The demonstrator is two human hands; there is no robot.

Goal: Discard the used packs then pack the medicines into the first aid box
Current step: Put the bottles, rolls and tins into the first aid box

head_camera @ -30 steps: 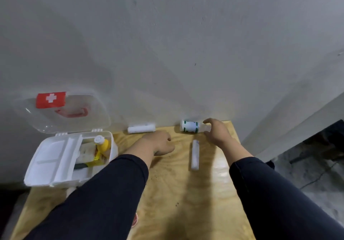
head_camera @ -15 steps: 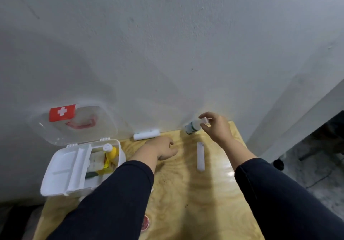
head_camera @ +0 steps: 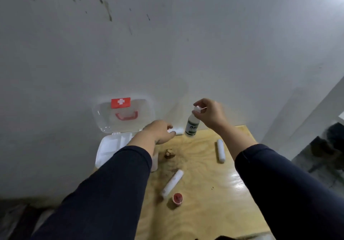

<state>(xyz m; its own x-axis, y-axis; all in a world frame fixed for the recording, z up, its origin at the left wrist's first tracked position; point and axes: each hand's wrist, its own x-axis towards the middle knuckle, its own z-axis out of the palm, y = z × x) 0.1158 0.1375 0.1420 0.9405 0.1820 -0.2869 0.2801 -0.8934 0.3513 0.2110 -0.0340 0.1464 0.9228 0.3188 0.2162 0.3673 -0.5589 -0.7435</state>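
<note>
Both arms wore long, dark navy sleeves of a plain, smooth fabric, without visible print, buttons or seams. Each sleeve ended in a simple edge at the wrist, leaving the left hand (head_camera: 158,130) and the right hand (head_camera: 210,115) bare, with no gloves. No rings, watch or bands could be made out on either hand.

Glossy plywood table (head_camera: 214,211); clear plastic box lid (head_camera: 128,126), seemingly smooth

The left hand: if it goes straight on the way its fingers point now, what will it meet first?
Probably the white roll by the wall: the left hand's fingertips seem almost on it already. Depth is unclear.
</note>
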